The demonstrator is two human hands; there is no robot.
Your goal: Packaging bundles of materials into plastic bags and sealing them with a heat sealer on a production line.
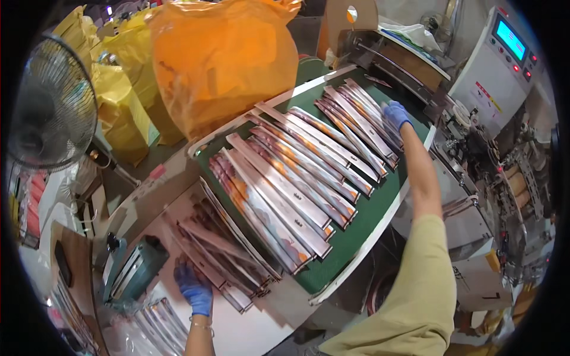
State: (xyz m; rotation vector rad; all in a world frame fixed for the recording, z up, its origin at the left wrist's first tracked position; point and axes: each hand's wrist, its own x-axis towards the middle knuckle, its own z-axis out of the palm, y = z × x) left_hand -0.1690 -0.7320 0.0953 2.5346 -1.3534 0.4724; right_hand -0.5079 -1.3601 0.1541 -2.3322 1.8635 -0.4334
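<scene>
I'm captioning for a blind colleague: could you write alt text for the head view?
A blue-gloved right hand is at the right end of a row of long, flat, shiny printed packets on a green belt, while the blue-gloved left hand is at more packets on a pale table. Beyond the belt is an orange plastic bag.

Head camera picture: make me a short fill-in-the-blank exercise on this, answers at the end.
1. The right hand is gloved in the colour ____.
2. The belt under the long packets is coloured ____.
3. The large bag behind it is coloured ____.
4. The fan stands on the picture's ____ side.

Answers: blue; green; orange; left.
</scene>
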